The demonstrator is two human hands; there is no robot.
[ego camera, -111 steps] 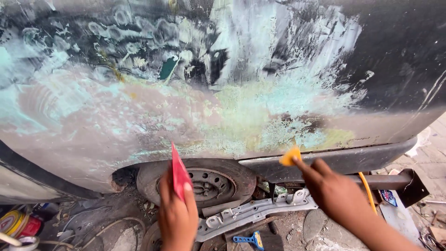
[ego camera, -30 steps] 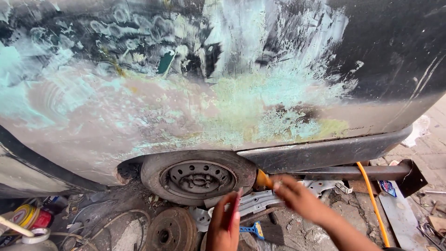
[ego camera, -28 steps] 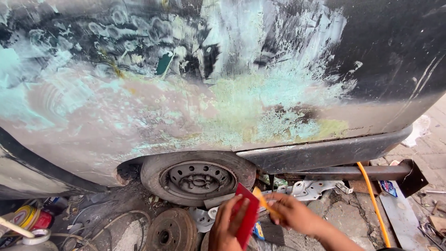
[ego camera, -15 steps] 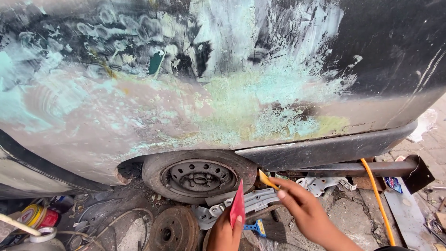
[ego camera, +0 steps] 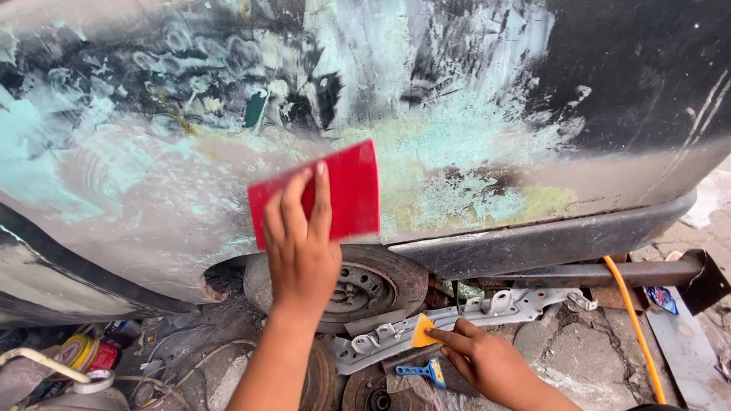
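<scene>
The left hand [ego camera: 303,251] holds a flat red spreader card [ego camera: 324,192], with the fingers laid over its front and the thumb hidden behind it. The card is up against the side of the car body panel [ego camera: 137,205], which is smeared with pale green and white filler. The right hand [ego camera: 487,364] is low down near the ground. Its fingertips pinch a small yellow scraper [ego camera: 421,332], held just above a grey metal bracket [ego camera: 457,323] lying on the stones.

This is the only view, looking down from the head. A bare wheel [ego camera: 358,285] sits under the panel, behind the left wrist. An orange hose [ego camera: 636,335] runs across the ground on the right. A small blue tool [ego camera: 422,371] lies close to the right hand.

It looks like the filler-spreading step, with the red card set to wipe the panel. The next move likely needs the card pressed flat and pulled smoothly, so the filler goes on thin and even.
</scene>
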